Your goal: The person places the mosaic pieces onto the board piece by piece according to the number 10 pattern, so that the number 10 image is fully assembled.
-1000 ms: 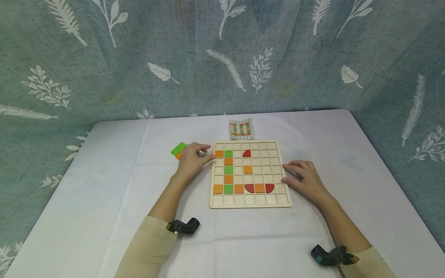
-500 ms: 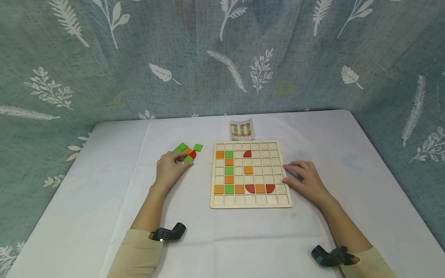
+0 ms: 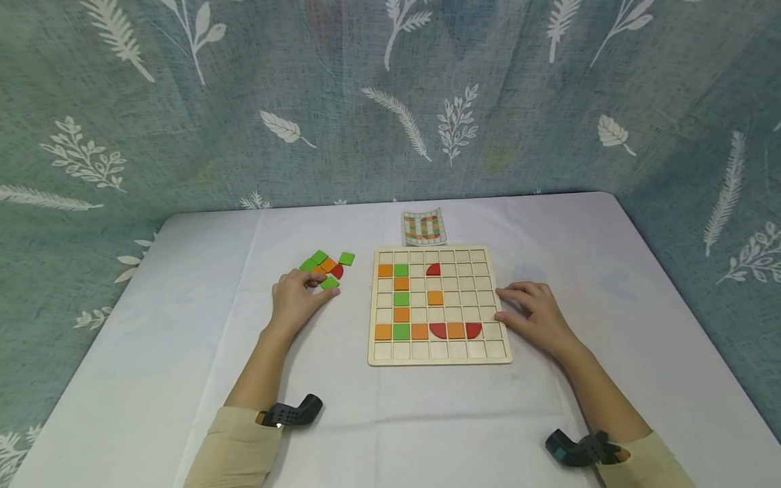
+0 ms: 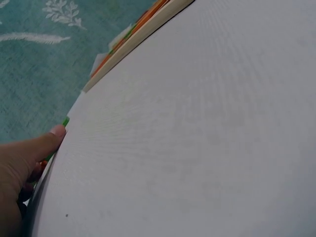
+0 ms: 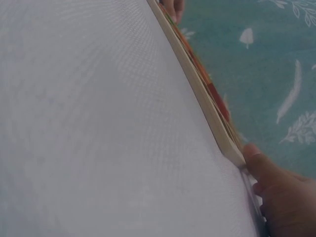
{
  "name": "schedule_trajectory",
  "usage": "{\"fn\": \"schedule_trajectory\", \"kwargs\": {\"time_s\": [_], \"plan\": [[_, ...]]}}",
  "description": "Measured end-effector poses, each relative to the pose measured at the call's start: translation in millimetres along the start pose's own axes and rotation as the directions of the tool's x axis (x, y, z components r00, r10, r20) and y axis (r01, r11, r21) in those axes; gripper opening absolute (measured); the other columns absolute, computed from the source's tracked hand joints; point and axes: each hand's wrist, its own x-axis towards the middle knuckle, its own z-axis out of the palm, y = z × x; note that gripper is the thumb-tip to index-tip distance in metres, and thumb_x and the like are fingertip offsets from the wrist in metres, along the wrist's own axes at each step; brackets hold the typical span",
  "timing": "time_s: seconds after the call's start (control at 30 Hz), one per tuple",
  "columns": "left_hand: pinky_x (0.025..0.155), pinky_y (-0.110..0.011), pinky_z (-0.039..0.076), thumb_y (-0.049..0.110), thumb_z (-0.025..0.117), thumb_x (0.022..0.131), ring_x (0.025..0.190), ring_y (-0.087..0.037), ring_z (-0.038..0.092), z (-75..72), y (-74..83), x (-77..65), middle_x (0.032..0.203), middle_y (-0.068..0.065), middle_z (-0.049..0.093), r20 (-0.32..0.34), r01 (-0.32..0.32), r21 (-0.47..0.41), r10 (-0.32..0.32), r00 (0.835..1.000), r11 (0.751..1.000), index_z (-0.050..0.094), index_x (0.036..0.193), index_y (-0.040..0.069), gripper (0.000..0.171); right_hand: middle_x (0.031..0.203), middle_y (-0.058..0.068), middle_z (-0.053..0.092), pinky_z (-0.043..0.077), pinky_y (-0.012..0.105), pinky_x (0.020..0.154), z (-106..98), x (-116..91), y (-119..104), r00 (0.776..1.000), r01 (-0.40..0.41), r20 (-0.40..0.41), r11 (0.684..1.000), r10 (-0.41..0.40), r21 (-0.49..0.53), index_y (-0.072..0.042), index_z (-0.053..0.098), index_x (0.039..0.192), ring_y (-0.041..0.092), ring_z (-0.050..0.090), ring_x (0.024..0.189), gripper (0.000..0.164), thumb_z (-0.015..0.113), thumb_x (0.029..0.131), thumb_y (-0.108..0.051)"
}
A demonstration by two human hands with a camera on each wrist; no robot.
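A person's left hand reaches among loose tiles while the right hand rests against a wooden grid board.
With the board as dial, the tiles lie at ten o'clock and the left hand at nine, thumb and fingertip beside the nearest green tile; whether they pinch it cannot be told. At three, the right hand's relaxed fingers touch the board's edge, grasping nothing. A patterned card lies at twelve, just beyond.

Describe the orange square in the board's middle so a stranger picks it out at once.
On the white table lies a wooden grid board. In its centre cell sits the orange square, the only orange one there with bare cells all around.
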Motion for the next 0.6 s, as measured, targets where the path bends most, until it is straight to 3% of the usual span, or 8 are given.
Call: {"fn": "schedule_trajectory", "kwargs": {"time_s": [0.2, 0.47, 0.6], "plan": [[0.078, -0.039, 0.027, 0.032, 0.077, 0.077, 0.085, -0.024, 0.048, 3.1, 1.8, -4.0, 0.083, -0.007, 0.061, -0.007, -0.107, 0.037, 0.107, 0.994, 0.994, 0.072, 0.096, 0.005, 0.034, 0.118, 0.017, 0.057, 0.033, 0.050, 0.092, 0, 0, 1, 1.000, 0.005, -0.004, 1.000, -0.005, -0.005, -0.005, 0.066, 0.118, 0.033, 0.041, 0.112, 0.045, 0.077, 0.077, -0.021], [0.080, -0.036, 0.029, 0.028, 0.080, 0.075, 0.085, -0.022, 0.048, 7.3, 13.9, -5.4, 0.084, -0.007, 0.059, 0.014, -0.141, -0.096, 0.143, 0.990, 0.985, 0.072, 0.093, 0.004, 0.030, 0.117, 0.016, 0.057, 0.033, 0.050, 0.090, -1, 1, 0, 1.000, 0.010, -0.004, 1.000, -0.010, 0.002, -0.005, 0.066, 0.117, 0.033, 0.041, 0.111, 0.044, 0.077, 0.078, -0.021], [0.082, -0.037, 0.030, 0.029, 0.080, 0.075, 0.082, -0.021, 0.049, 13.9, 23.7, -7.1, 0.081, -0.005, 0.058, 0.029, -0.186, -0.121, 0.191, 0.981, 0.975, 0.072, 0.092, 0.004, 0.031, 0.117, 0.017, 0.057, 0.033, 0.050, 0.090, -1, 1, -1, 1.000, 0.007, -0.001, 1.000, -0.007, 0.006, -0.004, 0.066, 0.117, 0.033, 0.041, 0.111, 0.044, 0.077, 0.078, -0.021]]}}
